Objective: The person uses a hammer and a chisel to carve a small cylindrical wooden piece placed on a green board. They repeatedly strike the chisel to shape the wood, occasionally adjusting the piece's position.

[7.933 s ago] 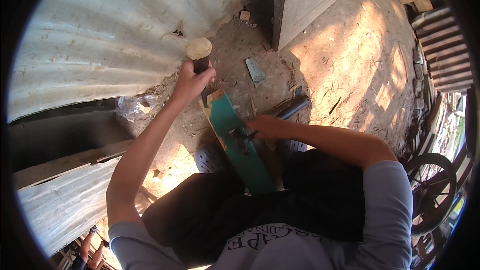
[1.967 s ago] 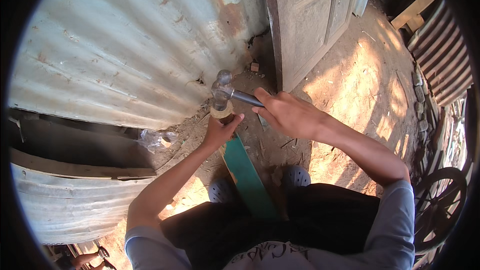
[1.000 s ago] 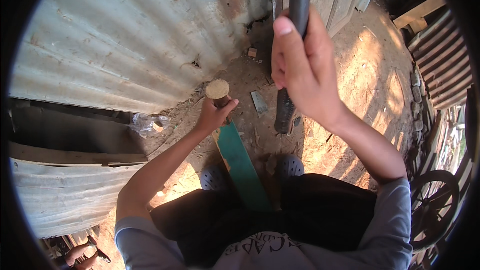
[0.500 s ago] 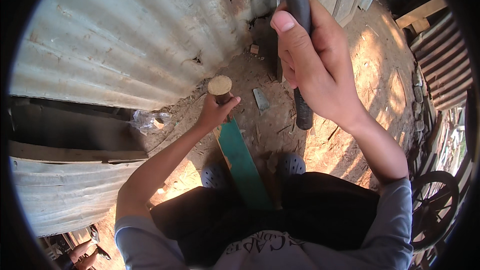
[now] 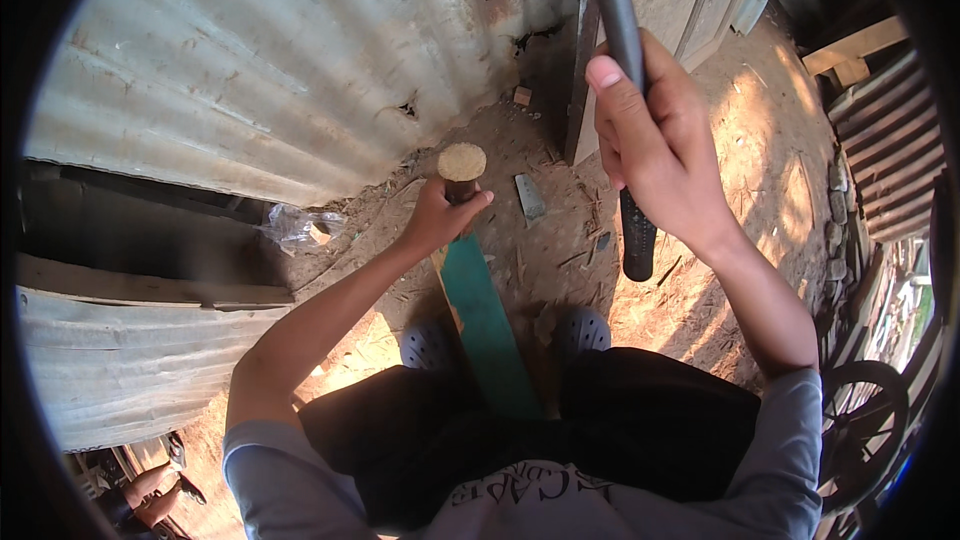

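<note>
My right hand point(image 5: 665, 145) is wrapped round the dark handle of a hammer point(image 5: 617, 15), raised high on the right. The hammer's metal head is partly cut off by the top edge of the view. Lower and to the left, my left hand point(image 5: 435, 220) grips the wooden handle of what looks like a chisel point(image 5: 462, 162), whose broad, pale, flattened end faces up. Its lower end is hidden by the hand. Beneath that hand, a green-painted board point(image 5: 485, 310) with a chipped left edge runs back between my legs.
A corrugated metal wall point(image 5: 280, 70) rises ahead and left. A wooden panelled door point(image 5: 690, 0) stands at the top right. On the dirt floor lie a flat grey block point(image 5: 530, 197), a clear plastic bag point(image 5: 300, 225) and wood scraps. A spoked wheel point(image 5: 865, 430) stands at right.
The hammer and my right hand have dropped away from the camera and shifted slightly right, bringing the hammer head into view. My left hand still holds the chisel above the board.
</note>
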Available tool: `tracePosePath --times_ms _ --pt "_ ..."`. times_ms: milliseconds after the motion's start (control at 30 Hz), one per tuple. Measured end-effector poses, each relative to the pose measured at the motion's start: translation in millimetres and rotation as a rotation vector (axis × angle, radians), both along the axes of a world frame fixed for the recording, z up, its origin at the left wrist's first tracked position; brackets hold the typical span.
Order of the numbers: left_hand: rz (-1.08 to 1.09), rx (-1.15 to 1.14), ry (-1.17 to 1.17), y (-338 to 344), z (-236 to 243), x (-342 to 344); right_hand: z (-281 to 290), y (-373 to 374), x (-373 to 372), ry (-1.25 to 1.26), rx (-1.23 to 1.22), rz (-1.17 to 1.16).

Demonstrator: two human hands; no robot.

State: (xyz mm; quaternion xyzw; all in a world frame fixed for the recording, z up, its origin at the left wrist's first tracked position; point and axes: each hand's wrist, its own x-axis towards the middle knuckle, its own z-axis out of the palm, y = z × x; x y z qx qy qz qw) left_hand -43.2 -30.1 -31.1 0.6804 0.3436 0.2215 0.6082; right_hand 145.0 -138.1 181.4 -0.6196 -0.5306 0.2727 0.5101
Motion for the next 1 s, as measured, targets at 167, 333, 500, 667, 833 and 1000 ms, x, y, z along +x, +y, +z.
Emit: tracePosePath --times_ms 167,333,500,667,833,1000 --pt "0.021 0.055 -0.046 1.1 -5.2 7.4 -53.1 -5.2 -11.4 -0.016 0.004 0.055" --pt "-0.006 0.043 0.048 1.7 -0.9 5.6 -65.0 -2.6 -3.6 -0.277 -0.335 0.24" --pt "0.025 0.06 -0.002 -0.1 4.5 2.8 -19.2 4.9 3.1 -0.043 -0.109 0.096" --pt "0.017 0.069 -0.009 7.8 -5.4 1.4 -44.7 -3.2 -14.1 0.007 -0.033 0.038" --pt "-0.054 -0.002 0.083 5.4 5.8 6.0 -76.0 -1.6 1.6 -0.296 -0.286 0.313" --pt "-0.035 0.007 0.075 2.9 4.5 0.1 -10.8 9.2 -2.4 0.037 -0.19 0.179"
